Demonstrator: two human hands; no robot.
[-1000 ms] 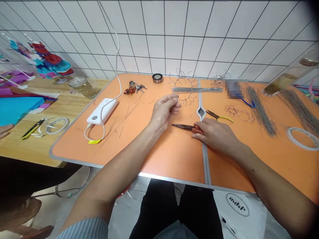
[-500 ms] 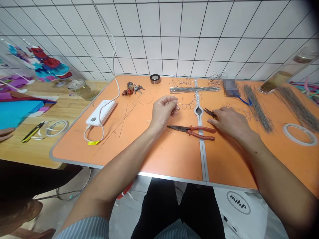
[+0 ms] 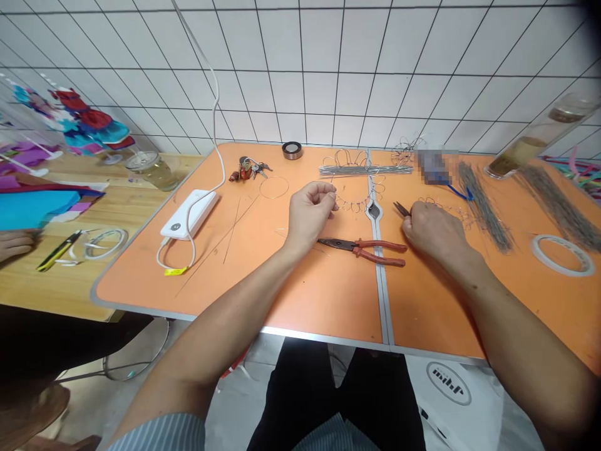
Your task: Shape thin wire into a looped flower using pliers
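My left hand is closed in a pinch on a thin wire bent into a ring of small loops. The ring stands over a bundle of straight wires. To the right, my right hand is wrapped round small pliers. Only their dark jaws show, pointing left; the handles are hidden in the fist. Between my hands lie long-nose pliers with red handles, their jaws near my left wrist.
A white power bank with a cable, keys, a roll of tape and a wire hoop lie on the left. Wire bundles, a white ring and a tilted bottle are right. Another person's hand rests far left.
My right hand has closed round the small pliers and shifted slightly right with them. My left hand still pinches the looped wire, almost in the same place.
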